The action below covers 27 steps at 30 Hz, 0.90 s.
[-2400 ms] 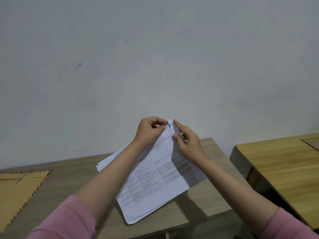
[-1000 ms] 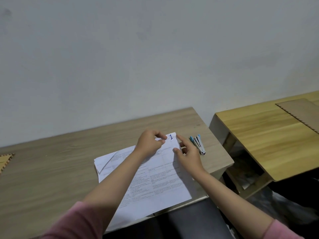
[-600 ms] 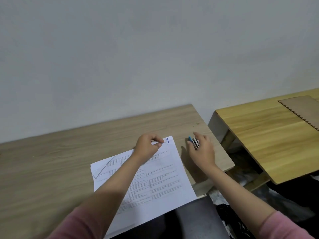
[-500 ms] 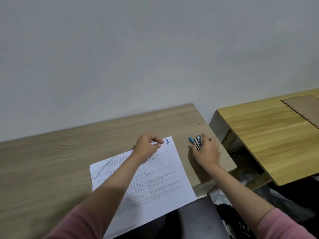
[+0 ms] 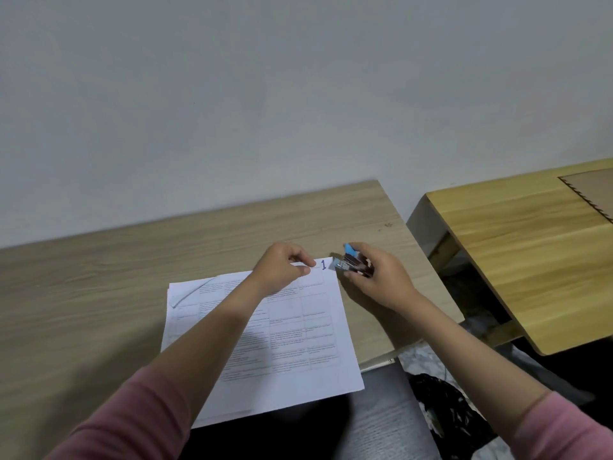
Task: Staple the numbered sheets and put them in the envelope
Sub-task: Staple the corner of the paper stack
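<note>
While the numbered sheets (image 5: 292,340) lie flat on the worktop (image 5: 99,293), their near edge hangs a bit over the front edge, toward my lap. The top sheet has printed boxes of text, too small to read, & a blue "1" (image 5: 324,264) written at its far right corner. A sheet below pokes out at the far left w/ a bent corner.

My left hand (image 5: 282,270) rests on the far edge of the sheets, just left of the "1". Its fingers (image 5: 306,262) are curled in, thumb & first finger tips close together, pinching the paper edge or pressing it down, can't tell which.

My right hand (image 5: 378,277) is just right of that corner. It is wrapped round a small stapler (image 5: 348,262), blue on top w/ dark & shiny metal parts. The stapler's front end points left & sits right at the corner by the "1". I can't tell if the paper is in its mouth.

Both my sleeves are pink.

A grey-white wall (image 5: 298,94) stands behind the worktop. To the right, across a gap, is a 2nd table (image 5: 530,260), more yellow, w/ a brown board (image 5: 593,190) w/ a toothed edge on its far corner. Dark stuff lies on the floor (image 5: 441,416) under the gap.
</note>
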Tool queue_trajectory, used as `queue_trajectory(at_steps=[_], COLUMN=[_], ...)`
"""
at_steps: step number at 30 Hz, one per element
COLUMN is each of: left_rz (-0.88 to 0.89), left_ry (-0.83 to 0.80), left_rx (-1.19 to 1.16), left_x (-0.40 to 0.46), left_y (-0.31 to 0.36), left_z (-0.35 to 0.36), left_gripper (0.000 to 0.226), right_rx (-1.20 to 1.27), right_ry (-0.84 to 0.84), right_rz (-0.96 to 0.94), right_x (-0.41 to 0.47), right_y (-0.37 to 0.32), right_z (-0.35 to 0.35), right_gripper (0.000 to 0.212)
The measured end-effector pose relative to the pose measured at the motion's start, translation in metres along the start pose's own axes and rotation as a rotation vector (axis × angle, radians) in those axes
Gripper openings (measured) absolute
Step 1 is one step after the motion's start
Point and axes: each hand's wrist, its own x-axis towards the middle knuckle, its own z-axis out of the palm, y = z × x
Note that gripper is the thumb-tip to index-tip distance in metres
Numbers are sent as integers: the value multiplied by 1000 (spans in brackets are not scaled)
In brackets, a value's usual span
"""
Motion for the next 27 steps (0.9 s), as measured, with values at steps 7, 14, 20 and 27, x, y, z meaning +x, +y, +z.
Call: queue_trajectory(at_steps=[7,14,20,27], left_rz=[-8,31,41,86], left_ry=[24,27,39,35], left_rx=[-29,19,39,43], left_x=[1,2,0,-2], left_y=[1,7,9,10], left_z=[-9,-10,-10,-8], left_gripper=[21,25,21,22], right_rx=[93,94,267,328], right_ry=[-201,-287,-339,-413], right_rz=[25,91,128,120], right_x=[11,22,28,34], right_y=[0,-6,-4,-3], right_z=[-3,-3,-3,-3], right_gripper=[44,29,22,19])
